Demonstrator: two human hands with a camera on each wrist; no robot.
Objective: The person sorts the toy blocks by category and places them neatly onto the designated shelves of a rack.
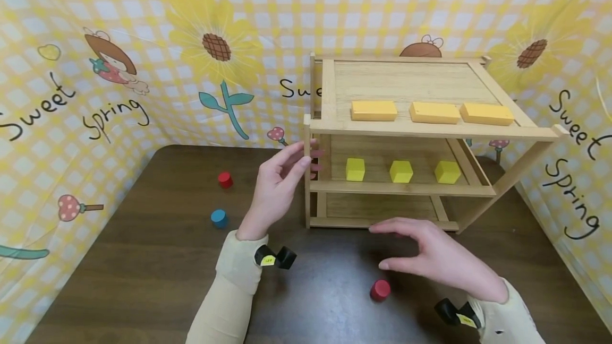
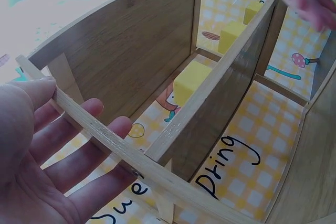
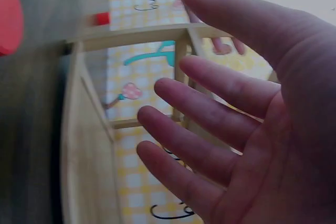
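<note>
A three-tier wooden shelf (image 1: 401, 189) stands on the dark table. My left hand (image 1: 277, 182) holds its front left post, thumb on one side and fingertips passing behind; the left wrist view shows the thumb (image 2: 42, 90) against the wood. In front of the bottom tier, my right hand (image 1: 430, 254) hovers with fingers extended and thumb spread apart, nothing between them. Below that thumb a dark red cylinder (image 1: 380, 290) sits on the table. Three yellow cubes (image 1: 401, 172) stand in a row on the middle tier, and three yellow-orange rectangular blocks (image 1: 434, 112) lie along the top.
Left of the shelf, a red cylinder (image 1: 225, 179) and a blue cylinder (image 1: 219, 218) rest on the dark wood table (image 1: 143, 259). A yellow checked cloth (image 1: 181, 84) with printed flowers and lettering hangs behind and at both sides.
</note>
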